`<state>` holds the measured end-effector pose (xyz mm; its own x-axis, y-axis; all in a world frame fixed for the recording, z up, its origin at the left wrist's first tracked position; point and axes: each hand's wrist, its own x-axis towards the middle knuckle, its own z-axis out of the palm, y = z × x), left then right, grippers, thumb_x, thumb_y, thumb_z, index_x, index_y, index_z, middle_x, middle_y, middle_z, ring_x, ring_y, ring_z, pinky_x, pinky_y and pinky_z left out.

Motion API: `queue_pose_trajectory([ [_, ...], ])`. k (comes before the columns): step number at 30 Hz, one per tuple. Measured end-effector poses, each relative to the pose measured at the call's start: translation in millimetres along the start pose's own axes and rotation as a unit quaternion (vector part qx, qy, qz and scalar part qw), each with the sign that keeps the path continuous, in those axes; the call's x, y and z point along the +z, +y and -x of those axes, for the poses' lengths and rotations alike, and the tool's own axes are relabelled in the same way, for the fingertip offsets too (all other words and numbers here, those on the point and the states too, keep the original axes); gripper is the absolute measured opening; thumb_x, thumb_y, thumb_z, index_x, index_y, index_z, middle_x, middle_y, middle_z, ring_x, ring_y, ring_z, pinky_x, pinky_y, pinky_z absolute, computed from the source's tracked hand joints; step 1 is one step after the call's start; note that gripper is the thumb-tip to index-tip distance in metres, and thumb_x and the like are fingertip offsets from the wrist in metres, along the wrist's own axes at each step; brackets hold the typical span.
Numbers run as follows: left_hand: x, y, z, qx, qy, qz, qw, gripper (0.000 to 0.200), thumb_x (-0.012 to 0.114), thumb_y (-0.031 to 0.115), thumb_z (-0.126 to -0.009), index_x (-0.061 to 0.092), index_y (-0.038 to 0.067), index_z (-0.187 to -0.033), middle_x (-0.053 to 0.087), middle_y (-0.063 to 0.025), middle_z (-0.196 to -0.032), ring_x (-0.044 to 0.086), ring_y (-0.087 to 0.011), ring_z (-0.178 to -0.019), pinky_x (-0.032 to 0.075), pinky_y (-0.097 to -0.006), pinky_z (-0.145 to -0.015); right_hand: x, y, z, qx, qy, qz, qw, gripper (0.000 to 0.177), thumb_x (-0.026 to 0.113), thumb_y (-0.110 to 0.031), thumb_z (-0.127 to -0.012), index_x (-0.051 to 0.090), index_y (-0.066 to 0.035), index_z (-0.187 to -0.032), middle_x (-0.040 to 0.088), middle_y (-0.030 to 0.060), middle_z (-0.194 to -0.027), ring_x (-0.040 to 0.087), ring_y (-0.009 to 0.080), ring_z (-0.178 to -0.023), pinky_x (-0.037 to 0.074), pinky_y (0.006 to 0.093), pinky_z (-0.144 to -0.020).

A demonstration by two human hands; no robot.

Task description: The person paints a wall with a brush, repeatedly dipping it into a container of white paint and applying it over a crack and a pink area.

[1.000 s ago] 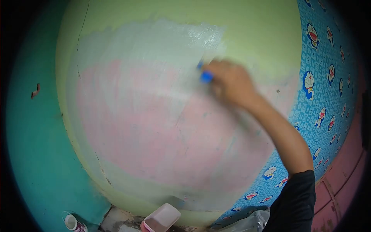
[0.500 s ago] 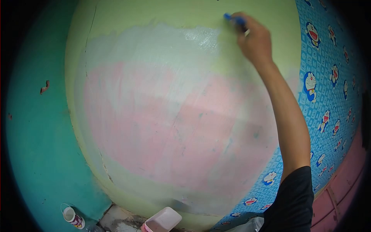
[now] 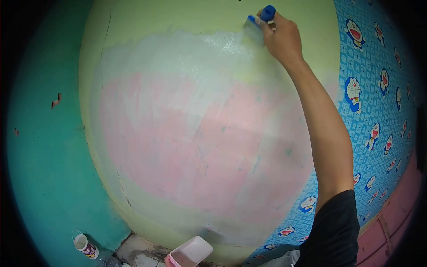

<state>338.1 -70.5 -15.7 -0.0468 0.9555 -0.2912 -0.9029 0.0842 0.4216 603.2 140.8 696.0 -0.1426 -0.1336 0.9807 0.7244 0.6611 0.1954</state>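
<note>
High on the wall, my right hand (image 3: 284,41) is closed around a paintbrush (image 3: 267,14) with a blue handle. Its pale head is against the yellow-green wall (image 3: 307,26), by the right end of a shiny wet patch (image 3: 229,42). Thin whitish paint covers the middle of the wall, with a large pink area (image 3: 213,147) showing through it. At the bottom edge, fingers of my left hand (image 3: 168,261) grip the side of a pale rectangular plastic tub (image 3: 192,251); most of this hand is out of view.
A teal wall (image 3: 44,155) with chipped spots meets the painted wall at the left. Blue cartoon wallpaper (image 3: 369,111) borders it at the right. A small white bucket (image 3: 84,244) and a clear plastic bottle (image 3: 106,260) stand at the lower left. Cracks run along the left corner.
My right hand has moved slightly left with the brush, bringing its head to the edge of the wet patch. The tub has shifted a little rightward and up in view.
</note>
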Motion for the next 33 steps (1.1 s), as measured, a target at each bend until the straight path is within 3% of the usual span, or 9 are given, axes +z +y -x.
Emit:
queue_pose_trajectory([
  [3, -14, -2, 0, 0.026, 0.008, -0.021, 0.999, 0.072, 0.036, 0.061, -0.096, 0.049, 0.011, -0.145, 0.059, -0.0160, -0.140, 0.059, -0.0451, -0.122, 0.054, -0.0673, -0.088, 5, -5, 6, -0.171, 0.043, 0.112, 0.978, 0.020, 0.062, -0.014, -0.097, 0.071, -0.016, -0.114, 0.072, 0.0102, -0.095, 0.070, 0.0328, -0.087, 0.056, 0.0457, -0.076],
  [8, -42, -18, -8, 0.176, -0.057, -0.255, 0.949, 0.071, 0.036, 0.060, -0.097, 0.050, 0.010, -0.145, 0.060, -0.0166, -0.138, 0.061, -0.0448, -0.120, 0.056, -0.0658, -0.085, 19, -29, 83, -0.256, -0.171, 0.110, 0.945, 0.021, 0.066, -0.011, -0.092, 0.070, -0.010, -0.113, 0.074, 0.0117, -0.099, 0.070, 0.0369, -0.086, 0.055, 0.0451, -0.075],
  [11, -9, 0, 5, 0.019, -0.009, 0.025, 0.999, 0.068, 0.034, 0.057, -0.098, 0.052, 0.010, -0.143, 0.061, -0.0160, -0.136, 0.062, -0.0438, -0.119, 0.057, -0.0645, -0.084, 4, -63, 86, -0.097, -0.290, 0.011, 0.952, 0.023, 0.070, -0.017, -0.091, 0.071, -0.007, -0.113, 0.075, 0.0133, -0.099, 0.071, 0.0327, -0.085, 0.056, 0.0411, -0.077],
  [16, -8, -1, 4, 0.010, 0.009, 0.023, 1.000, 0.066, 0.033, 0.055, -0.100, 0.054, 0.009, -0.142, 0.063, -0.0154, -0.135, 0.063, -0.0419, -0.119, 0.058, -0.0622, -0.085, 5, 6, 6, 0.076, -0.096, -0.078, 0.989, 0.027, 0.069, -0.019, -0.094, 0.071, 0.000, -0.111, 0.073, 0.0119, -0.093, 0.070, 0.0181, -0.083, 0.056, 0.0329, -0.079],
  [17, -6, -1, 3, 0.009, 0.010, 0.023, 1.000, 0.066, 0.033, 0.055, -0.100, 0.054, 0.009, -0.142, 0.063, -0.0154, -0.135, 0.063, -0.0415, -0.119, 0.058, -0.0618, -0.085, 5, 20, -6, 0.061, -0.028, -0.069, 0.995, 0.025, 0.069, -0.021, -0.093, 0.073, -0.004, -0.111, 0.076, 0.0165, -0.098, 0.075, 0.0289, -0.085, 0.058, 0.0389, -0.078],
  [21, -7, -1, 4, 0.033, -0.016, 0.031, 0.999, 0.065, 0.033, 0.054, -0.101, 0.054, 0.008, -0.141, 0.062, -0.0150, -0.137, 0.062, -0.0389, -0.122, 0.056, -0.0579, -0.093, 0, 4, 5, -0.063, 0.044, 0.066, 0.995, 0.023, 0.067, -0.017, -0.094, 0.071, -0.013, -0.116, 0.075, 0.0126, -0.102, 0.072, 0.0341, -0.089, 0.057, 0.0415, -0.077],
  [27, -8, 2, 3, 0.028, -0.004, 0.005, 1.000, 0.065, 0.032, 0.054, -0.101, 0.055, 0.008, -0.141, 0.062, -0.0144, -0.137, 0.062, -0.0377, -0.123, 0.055, -0.0550, -0.097, 30, -45, 146, -0.305, -0.206, 0.080, 0.926, 0.019, 0.065, -0.010, -0.083, 0.067, -0.014, -0.102, 0.070, 0.0105, -0.106, 0.069, 0.0292, -0.090, 0.057, 0.0406, -0.076],
  [30, -6, 1, -2, 0.034, -0.004, -0.002, 0.999, 0.066, 0.033, 0.055, -0.100, 0.055, 0.008, -0.141, 0.062, -0.0145, -0.137, 0.061, -0.0387, -0.123, 0.055, -0.0564, -0.096, 20, -80, 161, -0.210, -0.314, -0.016, 0.926, 0.022, 0.068, -0.006, -0.083, 0.067, -0.008, -0.105, 0.070, 0.0122, -0.094, 0.069, 0.0325, -0.083, 0.057, 0.0410, -0.071],
  [33, -10, 0, -2, 0.030, -0.014, -0.007, 0.999, 0.067, 0.033, 0.056, -0.099, 0.054, 0.008, -0.141, 0.062, -0.0145, -0.137, 0.061, -0.0397, -0.123, 0.055, -0.0576, -0.095, 19, -45, 104, 0.041, -0.241, -0.099, 0.965, 0.018, 0.067, -0.013, -0.094, 0.069, -0.002, -0.108, 0.074, 0.0134, -0.094, 0.072, 0.0284, -0.081, 0.057, 0.0356, -0.072],
])
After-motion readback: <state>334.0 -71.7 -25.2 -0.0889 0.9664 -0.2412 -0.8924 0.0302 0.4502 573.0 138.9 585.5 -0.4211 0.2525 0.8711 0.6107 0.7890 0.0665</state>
